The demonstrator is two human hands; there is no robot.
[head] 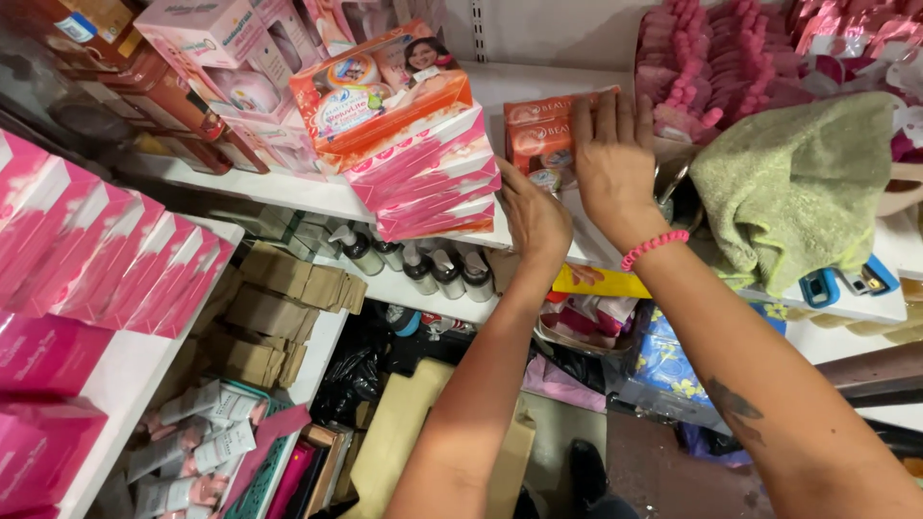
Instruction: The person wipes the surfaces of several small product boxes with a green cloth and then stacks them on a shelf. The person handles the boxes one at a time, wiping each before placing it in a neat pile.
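While the person leans over the white shelf (538,82), both hands close in on a short stack of small orange boxes (540,135) that sits on it, just right of a slumped pile of pink-and-white cartons (428,178). The right hand (613,159) lies flat against the stack's right side and top edge, fingers straight and slightly fanned, a pink bead bracelet (654,246) at the wrist. The left hand (534,219) comes in from below at the stack's front; its fingers are hidden behind its back, so I cannot tell whether they are curled on the card or merely resting there.

The boxes look like thin printed cardboard: light, stiff enough to hold shape but easy to dent, and glossy, so likely to slide on one another. Pressing the stack between two flat palms on opposite sides seems the safest hold. A green towel (793,192) lies heaped to the right, and pump bottles (447,271) stand on the shelf below.
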